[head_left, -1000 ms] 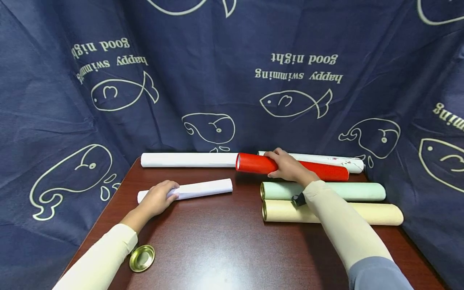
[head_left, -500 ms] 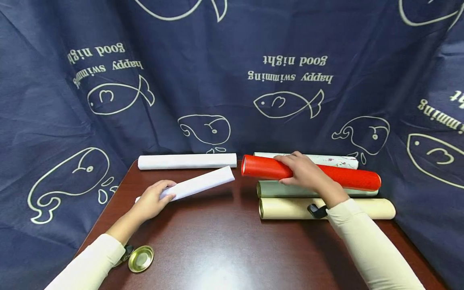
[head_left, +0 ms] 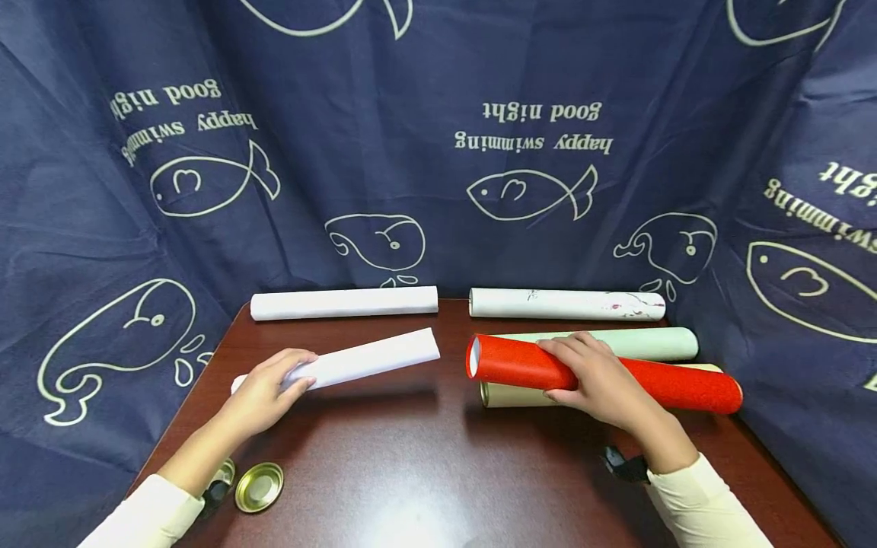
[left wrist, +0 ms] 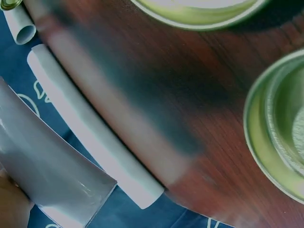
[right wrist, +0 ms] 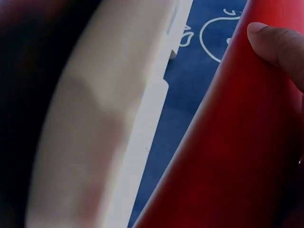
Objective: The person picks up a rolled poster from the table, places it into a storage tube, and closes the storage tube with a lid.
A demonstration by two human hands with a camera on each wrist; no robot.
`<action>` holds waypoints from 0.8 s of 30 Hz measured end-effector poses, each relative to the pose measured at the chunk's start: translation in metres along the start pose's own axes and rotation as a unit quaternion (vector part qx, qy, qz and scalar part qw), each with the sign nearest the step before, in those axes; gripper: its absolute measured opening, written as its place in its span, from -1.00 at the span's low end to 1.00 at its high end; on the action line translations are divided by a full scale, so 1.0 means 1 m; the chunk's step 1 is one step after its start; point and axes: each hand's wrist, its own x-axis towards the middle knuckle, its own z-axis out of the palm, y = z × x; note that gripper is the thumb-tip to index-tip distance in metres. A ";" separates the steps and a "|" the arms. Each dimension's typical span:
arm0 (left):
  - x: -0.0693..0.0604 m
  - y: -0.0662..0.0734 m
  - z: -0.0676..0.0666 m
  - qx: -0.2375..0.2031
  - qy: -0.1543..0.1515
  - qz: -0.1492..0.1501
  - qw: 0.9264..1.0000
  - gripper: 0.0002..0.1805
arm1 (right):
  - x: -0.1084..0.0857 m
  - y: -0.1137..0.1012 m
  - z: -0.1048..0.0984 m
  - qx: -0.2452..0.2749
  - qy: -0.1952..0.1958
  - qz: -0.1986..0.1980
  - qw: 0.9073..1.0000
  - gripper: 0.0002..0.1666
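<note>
The red tube sits at 2 o'clock on the worktop, slanting from its 10 o'clock end to its 4 o'clock end; the 10 o'clock end is open and shows a pale inside, though I cannot tell whether anything lies in it; the right hand grips it from above near its middle, fingers curved over the far side, thumb along the near side, forearm coming in from 4 o'clock; the left hand, its forearm from 8 o'clock, holds a white paper roll by its 9 o'clock end, thumb on the near side, the other end raised above its shadow and pointing to 2 o'clock.

From the head view the red tube partly covers a pale green tube and a cream tube, the latter with a gold rim at its 9 o'clock end; whether the red one touches either I cannot tell; at 1 o'clock lies a white floral tube, making four tubes; at 11 o'clock lies a second paper roll, making two; at 8 o'clock are two gold lids, the nearer lid in plain sight beside the left wrist, the farther lid partly hidden by it; a navy curtain with fish and whale outlines hangs behind at 12 o'clock.
</note>
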 end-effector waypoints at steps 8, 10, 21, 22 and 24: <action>-0.006 0.010 -0.011 -0.001 0.016 0.016 1.000 -0.58 | -0.016 -0.003 0.017 0.020 0.020 -0.001 1.000 -0.16; -0.006 0.012 -0.013 0.002 0.016 0.023 1.000 -0.58 | -0.017 -0.003 0.020 0.025 0.023 -0.003 0.999 -0.16; -0.008 0.017 -0.016 0.003 0.013 0.048 0.999 -0.57 | -0.015 -0.005 0.037 0.026 0.020 0.017 0.999 -0.15; -0.007 0.017 -0.016 0.002 0.014 0.050 0.999 -0.57 | -0.015 -0.006 0.038 0.024 0.017 0.025 0.999 -0.14; -0.006 0.019 -0.015 -0.003 0.014 0.052 0.999 -0.57 | -0.015 -0.008 0.041 0.024 0.012 0.045 0.999 -0.12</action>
